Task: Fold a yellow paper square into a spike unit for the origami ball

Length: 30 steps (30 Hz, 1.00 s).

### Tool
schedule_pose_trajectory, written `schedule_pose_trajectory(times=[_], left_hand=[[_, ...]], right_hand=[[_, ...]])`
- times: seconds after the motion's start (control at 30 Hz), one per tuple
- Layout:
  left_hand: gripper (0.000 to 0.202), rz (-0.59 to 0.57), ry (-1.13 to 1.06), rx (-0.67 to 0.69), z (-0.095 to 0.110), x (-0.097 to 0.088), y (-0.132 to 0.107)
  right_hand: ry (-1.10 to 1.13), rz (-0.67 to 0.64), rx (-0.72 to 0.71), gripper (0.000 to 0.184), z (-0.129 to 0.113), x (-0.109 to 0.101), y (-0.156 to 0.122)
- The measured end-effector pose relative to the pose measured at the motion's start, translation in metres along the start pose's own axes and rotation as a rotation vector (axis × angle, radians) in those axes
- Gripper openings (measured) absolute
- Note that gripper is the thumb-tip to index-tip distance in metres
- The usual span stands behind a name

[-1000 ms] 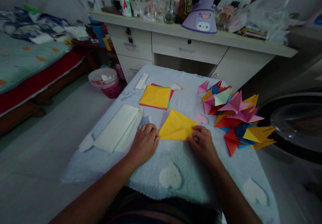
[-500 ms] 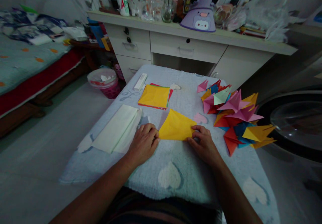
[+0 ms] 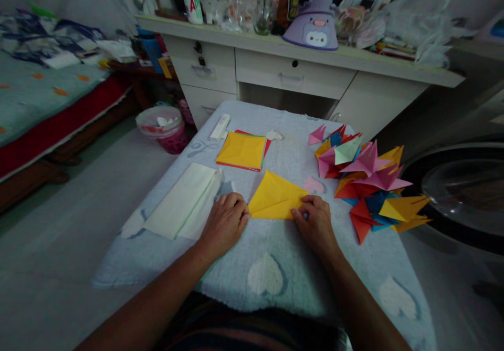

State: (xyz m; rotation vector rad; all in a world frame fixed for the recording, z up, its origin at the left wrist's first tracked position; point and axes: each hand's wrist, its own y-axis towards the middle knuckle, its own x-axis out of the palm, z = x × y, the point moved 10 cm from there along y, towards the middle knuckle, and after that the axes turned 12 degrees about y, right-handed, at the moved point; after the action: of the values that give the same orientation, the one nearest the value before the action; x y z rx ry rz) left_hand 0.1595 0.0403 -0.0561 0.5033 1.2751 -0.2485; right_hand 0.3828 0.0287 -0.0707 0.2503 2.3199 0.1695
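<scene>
A yellow sheet of origami paper (image 3: 275,196), folded to a point at the top, lies on the cloth-covered table between my hands. My left hand (image 3: 228,217) is closed at its left corner, fingers curled and thumb at the edge. At the right corner, my right hand (image 3: 314,217) pinches the paper between thumb and fingers. Beyond it sits a stack of coloured square paper (image 3: 241,150), yellow on top. To the right is a pile of folded paper pieces (image 3: 368,175) in pink, red, blue, orange and pale green.
Left of my hands lies a folded pale sheet (image 3: 183,199), and farther back a small white box (image 3: 220,127). A pink waste bin (image 3: 171,133) stands on the floor at left. A cluttered white desk (image 3: 268,43) borders the table's far side.
A crease line now shows across the lower part of the yellow paper. My right thumb and fingers have shifted slightly at its right corner; the left hand is nearly still.
</scene>
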Motion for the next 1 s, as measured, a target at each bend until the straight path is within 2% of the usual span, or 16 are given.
schedule_pose_trajectory(times=[0.37,0.57,0.67,0.73,0.83,0.93,1.0], left_hand=[[0.004,-0.011,0.028,-0.011,0.000,0.000,0.001],[0.004,-0.002,0.163,-0.018,0.008,-0.006,0.002],[0.013,0.070,0.233,0.040,0.023,-0.012,-0.003],[0.022,0.104,0.227,0.153,0.043,-0.011,-0.008],[0.030,0.070,0.143,0.335,0.076,0.000,-0.017],[0.041,0.006,0.057,0.363,0.092,0.012,-0.020],[0.048,-0.035,0.030,0.340,0.095,0.018,-0.020]], right_hand=[[-0.038,0.015,0.008,0.020,-0.004,-0.001,0.001],[-0.042,0.018,-0.012,0.022,-0.006,-0.001,0.001],[-0.053,0.019,-0.016,0.023,-0.006,-0.001,0.002],[-0.059,0.021,-0.012,0.023,-0.005,-0.001,0.002],[-0.062,0.027,-0.011,0.023,-0.004,-0.001,0.002],[-0.065,0.029,-0.019,0.023,-0.004,0.000,0.002],[-0.065,0.034,-0.021,0.022,-0.004,-0.001,0.002]])
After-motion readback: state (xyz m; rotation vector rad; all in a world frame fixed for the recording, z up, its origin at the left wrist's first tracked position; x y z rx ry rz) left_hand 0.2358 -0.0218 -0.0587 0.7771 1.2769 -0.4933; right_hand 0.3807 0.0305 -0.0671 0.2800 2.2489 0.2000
